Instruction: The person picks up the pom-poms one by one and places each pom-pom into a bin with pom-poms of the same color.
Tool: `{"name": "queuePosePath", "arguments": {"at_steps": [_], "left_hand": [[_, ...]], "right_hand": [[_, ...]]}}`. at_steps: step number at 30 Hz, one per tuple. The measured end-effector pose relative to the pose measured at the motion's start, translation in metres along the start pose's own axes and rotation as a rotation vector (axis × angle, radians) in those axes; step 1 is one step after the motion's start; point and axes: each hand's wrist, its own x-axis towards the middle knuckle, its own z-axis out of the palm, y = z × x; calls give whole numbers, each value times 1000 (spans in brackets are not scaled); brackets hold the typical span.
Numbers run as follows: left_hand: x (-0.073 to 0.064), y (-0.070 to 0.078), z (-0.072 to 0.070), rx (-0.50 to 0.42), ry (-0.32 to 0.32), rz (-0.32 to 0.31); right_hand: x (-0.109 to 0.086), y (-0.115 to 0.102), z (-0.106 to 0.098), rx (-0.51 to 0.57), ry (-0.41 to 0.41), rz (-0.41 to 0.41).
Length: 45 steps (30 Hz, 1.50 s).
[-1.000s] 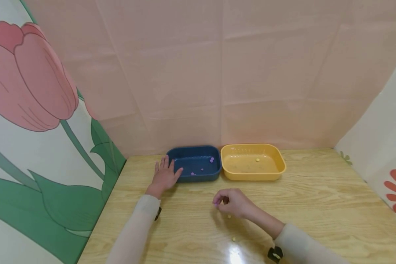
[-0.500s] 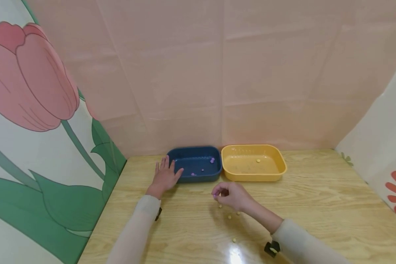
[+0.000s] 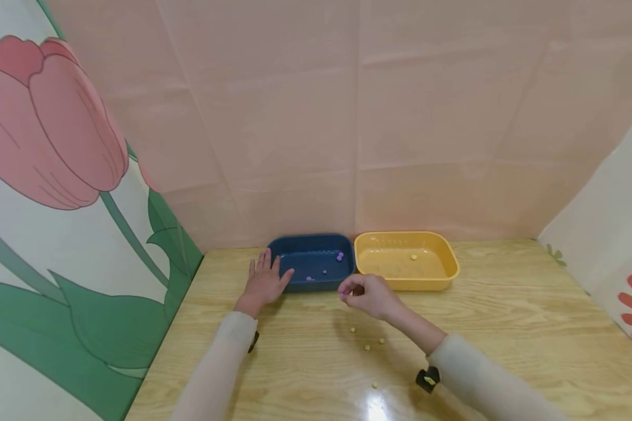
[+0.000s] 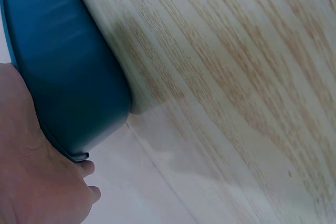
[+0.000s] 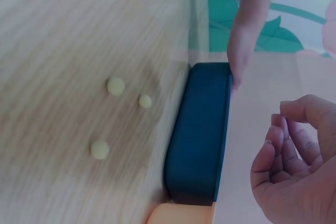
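My left hand (image 3: 265, 286) rests with spread fingers on the left end of a dark blue tray (image 3: 316, 287); in the left wrist view the hand lies over the tray's rim. Between the thumb and fingertips of my right hand (image 3: 373, 298) is a small purple ball (image 3: 342, 296), just in front of the place where the two trays meet. The right wrist view does not show the ball clearly. Several purple balls (image 3: 339, 256) lie inside the blue tray. The yellow tray (image 3: 416, 285) beside it has a yellow ball (image 3: 413, 257) in it.
Several small yellow balls (image 5: 116, 86) lie on the wooden table (image 3: 495, 316), in front of the trays and below my right hand. A pink cloth (image 3: 274, 146) hangs behind the trays. Flower-printed panels (image 3: 74, 245) stand at both sides.
My right hand has moved forward, away from me and up to the trays, with the purple ball in its fingers. Yellow balls beneath it have come into sight. The left hand stays put.
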Motion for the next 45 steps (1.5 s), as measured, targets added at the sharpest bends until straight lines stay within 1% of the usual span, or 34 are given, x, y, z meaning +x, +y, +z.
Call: {"name": "queuePosePath", "arguments": {"at_steps": [2, 6, 9, 15, 19, 24, 28, 35, 42, 45], "left_hand": [[0, 0, 0, -12, 3, 3], [1, -2, 1, 3, 6, 5], [2, -3, 2, 16, 6, 6], [2, -3, 0, 7, 1, 0], [2, -3, 0, 15, -4, -2], [1, -2, -2, 14, -3, 4], [1, -2, -2, 9, -2, 8], [3, -3, 2, 22, 4, 7], [2, -2, 3, 9, 2, 3], [2, -2, 3, 0, 5, 8]], "right_hand": [[4, 0, -1, 7, 7, 9], [12, 2, -3, 12, 27, 18], [18, 3, -5, 11, 36, 41], [31, 6, -5, 15, 40, 94], [40, 12, -5, 14, 53, 111], [51, 18, -4, 16, 66, 151], [57, 21, -4, 37, 84, 176], [67, 27, -5, 39, 110, 184], [73, 28, -6, 55, 107, 251], [76, 32, -7, 50, 113, 260]]}}
